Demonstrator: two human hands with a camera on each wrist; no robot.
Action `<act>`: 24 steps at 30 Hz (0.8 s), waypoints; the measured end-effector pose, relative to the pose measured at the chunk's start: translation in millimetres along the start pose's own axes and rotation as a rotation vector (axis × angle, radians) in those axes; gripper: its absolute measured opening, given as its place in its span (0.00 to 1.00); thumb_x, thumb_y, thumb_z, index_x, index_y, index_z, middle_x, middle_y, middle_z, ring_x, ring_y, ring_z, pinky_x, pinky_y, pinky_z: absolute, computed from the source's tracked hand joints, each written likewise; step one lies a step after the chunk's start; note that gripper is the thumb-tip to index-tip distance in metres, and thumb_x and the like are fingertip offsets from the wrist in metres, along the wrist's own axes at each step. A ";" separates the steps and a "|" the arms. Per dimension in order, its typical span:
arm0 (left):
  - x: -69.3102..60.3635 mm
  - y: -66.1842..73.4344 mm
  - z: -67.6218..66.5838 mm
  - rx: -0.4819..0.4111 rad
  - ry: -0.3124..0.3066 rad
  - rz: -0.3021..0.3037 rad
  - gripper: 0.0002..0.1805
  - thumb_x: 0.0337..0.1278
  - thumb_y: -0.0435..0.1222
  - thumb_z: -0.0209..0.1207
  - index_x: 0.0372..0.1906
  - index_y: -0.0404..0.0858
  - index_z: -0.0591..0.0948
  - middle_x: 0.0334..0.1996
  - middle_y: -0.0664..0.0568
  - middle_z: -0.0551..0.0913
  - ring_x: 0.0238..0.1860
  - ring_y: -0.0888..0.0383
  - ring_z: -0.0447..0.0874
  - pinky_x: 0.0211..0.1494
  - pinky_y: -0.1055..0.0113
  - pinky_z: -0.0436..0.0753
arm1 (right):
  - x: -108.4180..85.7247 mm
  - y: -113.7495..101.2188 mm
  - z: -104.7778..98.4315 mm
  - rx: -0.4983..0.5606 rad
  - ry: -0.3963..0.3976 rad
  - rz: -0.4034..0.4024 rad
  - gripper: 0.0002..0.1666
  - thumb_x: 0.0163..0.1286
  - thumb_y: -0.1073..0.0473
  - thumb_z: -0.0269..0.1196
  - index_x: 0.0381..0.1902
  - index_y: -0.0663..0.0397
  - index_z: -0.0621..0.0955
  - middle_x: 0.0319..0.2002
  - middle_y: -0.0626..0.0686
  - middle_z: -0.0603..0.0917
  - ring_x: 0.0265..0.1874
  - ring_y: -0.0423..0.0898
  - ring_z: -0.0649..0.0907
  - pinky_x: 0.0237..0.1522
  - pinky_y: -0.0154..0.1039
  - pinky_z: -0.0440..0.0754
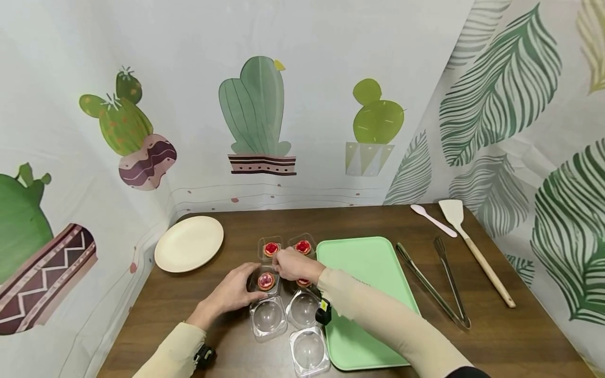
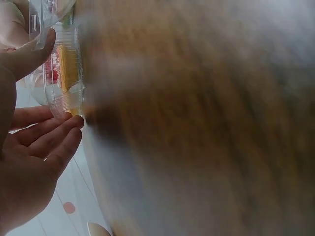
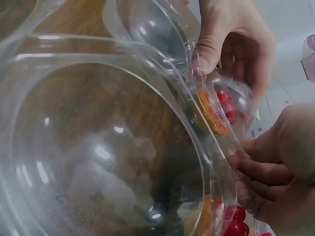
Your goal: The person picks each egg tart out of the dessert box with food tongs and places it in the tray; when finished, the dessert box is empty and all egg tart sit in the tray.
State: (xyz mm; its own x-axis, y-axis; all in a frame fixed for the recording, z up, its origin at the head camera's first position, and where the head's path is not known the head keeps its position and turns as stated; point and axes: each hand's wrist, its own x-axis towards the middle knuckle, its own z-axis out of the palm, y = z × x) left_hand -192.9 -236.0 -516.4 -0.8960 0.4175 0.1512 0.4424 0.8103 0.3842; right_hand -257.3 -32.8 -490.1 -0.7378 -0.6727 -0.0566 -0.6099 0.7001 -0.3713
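Observation:
A fruit tart [image 1: 266,281] with a glossy red top sits in a small clear plastic box [image 2: 74,101], under a clear dome [image 3: 241,91]. My left hand [image 1: 230,290] holds this box from the left, with the fingers on its far side and the thumb at the near side. My right hand [image 1: 292,264] pinches the rim at the box's right side, fingers bent, as the right wrist view shows. Two more red tarts [image 1: 271,249] [image 1: 303,247] sit in clear boxes behind. Another tart [image 1: 304,282] shows partly beneath my right wrist.
Clear domed plastic pieces [image 1: 268,316] [image 1: 303,308] [image 1: 309,350] lie near me. A green tray [image 1: 361,257] stands right of the boxes, under my right forearm. A cream plate [image 1: 189,244] is at the left. Tongs [image 1: 441,299], a spatula [image 1: 477,252] and a pink spoon [image 1: 434,220] lie right.

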 end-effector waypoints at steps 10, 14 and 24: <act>-0.7 3.0 1.6 0.024 0.046 -0.002 0.41 0.38 0.54 0.75 0.56 0.33 0.79 0.53 0.44 0.82 0.57 0.46 0.79 0.61 0.51 0.78 | 1.7 1.7 4.0 -0.011 0.042 0.019 0.03 0.64 0.60 0.64 0.30 0.48 0.84 0.27 0.44 0.83 0.27 0.41 0.80 0.30 0.32 0.78; -1.0 3.7 2.7 0.032 0.046 -0.007 0.41 0.38 0.54 0.75 0.56 0.33 0.78 0.53 0.44 0.82 0.58 0.45 0.78 0.63 0.51 0.77 | 2.0 1.9 1.7 -0.013 0.007 0.029 0.05 0.66 0.59 0.63 0.29 0.48 0.83 0.25 0.44 0.82 0.26 0.40 0.79 0.29 0.32 0.77; -1.2 5.3 0.8 0.034 0.041 -0.022 0.40 0.37 0.54 0.75 0.55 0.33 0.79 0.52 0.44 0.83 0.56 0.47 0.80 0.62 0.53 0.78 | 3.5 -2.7 -0.8 -0.051 -0.002 0.034 0.11 0.66 0.59 0.63 0.22 0.47 0.80 0.21 0.44 0.79 0.24 0.41 0.79 0.28 0.34 0.77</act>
State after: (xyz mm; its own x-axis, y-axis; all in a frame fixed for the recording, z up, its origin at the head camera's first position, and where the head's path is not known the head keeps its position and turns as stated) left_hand -189.5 -231.8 -515.3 -0.9061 0.3826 0.1807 0.4229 0.8329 0.3569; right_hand -258.5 -36.9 -488.6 -0.7575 -0.6491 -0.0700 -0.5989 0.7336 -0.3210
